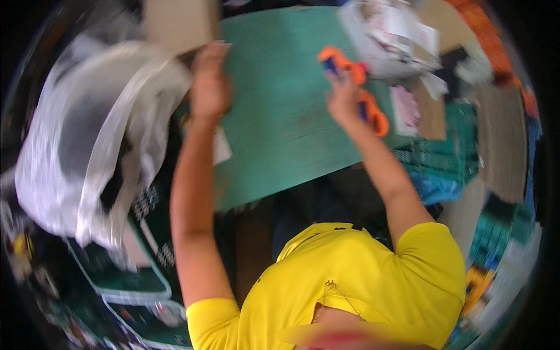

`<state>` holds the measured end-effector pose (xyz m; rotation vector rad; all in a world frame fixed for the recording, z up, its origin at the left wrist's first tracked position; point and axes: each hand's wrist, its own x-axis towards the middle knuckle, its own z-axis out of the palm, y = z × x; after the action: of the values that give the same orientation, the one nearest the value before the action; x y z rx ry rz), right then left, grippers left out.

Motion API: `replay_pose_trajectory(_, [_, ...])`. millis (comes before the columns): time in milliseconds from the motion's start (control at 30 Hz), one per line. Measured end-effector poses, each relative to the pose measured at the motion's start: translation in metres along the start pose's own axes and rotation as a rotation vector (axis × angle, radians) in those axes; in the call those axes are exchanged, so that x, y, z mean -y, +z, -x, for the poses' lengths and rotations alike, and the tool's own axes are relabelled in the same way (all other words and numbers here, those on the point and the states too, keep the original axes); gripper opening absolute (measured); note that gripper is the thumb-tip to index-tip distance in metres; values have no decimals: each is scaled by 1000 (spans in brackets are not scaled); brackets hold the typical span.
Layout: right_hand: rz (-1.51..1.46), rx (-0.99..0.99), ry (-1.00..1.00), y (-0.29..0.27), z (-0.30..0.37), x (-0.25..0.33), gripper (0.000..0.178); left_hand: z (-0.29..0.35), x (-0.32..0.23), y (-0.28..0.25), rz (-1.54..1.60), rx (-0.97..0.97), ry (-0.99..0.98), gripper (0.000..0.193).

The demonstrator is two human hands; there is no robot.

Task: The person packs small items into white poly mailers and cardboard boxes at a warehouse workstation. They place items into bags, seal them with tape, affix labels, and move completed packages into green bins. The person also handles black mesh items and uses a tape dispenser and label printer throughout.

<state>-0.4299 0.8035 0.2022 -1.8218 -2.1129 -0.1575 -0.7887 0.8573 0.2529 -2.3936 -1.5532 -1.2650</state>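
My left hand (211, 81) is stretched out, fingers together and pointing away, against the near right side of a brown cardboard box (181, 26) at the far left of the green tabletop (280, 134). Toward the table's right side, my right hand (343, 98) has its fingertips on an orange-and-blue tool (332, 55), perhaps a tape dispenser. Blur hides whether those fingers grip it. A second orange-and-blue tool (376, 119) lies just right of my right wrist.
A big white plastic bag (64, 157) bulges at the left, above green crates (128, 280). At the far right stands a clear bag of papers (379, 41). A pink item (404, 108) lies by the table's right edge, with a green crate (461, 140) beyond it.
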Motion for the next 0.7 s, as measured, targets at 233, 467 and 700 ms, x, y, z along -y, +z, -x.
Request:
replay_pose_trajectory(233, [-38,-332,227,-129,81,-137,54,-59,85,2,-564,290,-44,71])
replay_pose_trajectory(467, [458,268,639,-154,178,-330,73,-8,-82,43,-190,135,0,63])
replay_pose_trajectory(700, [41,-235,213,-190,208,-378,20,53,-273,105,135,295,-250,48])
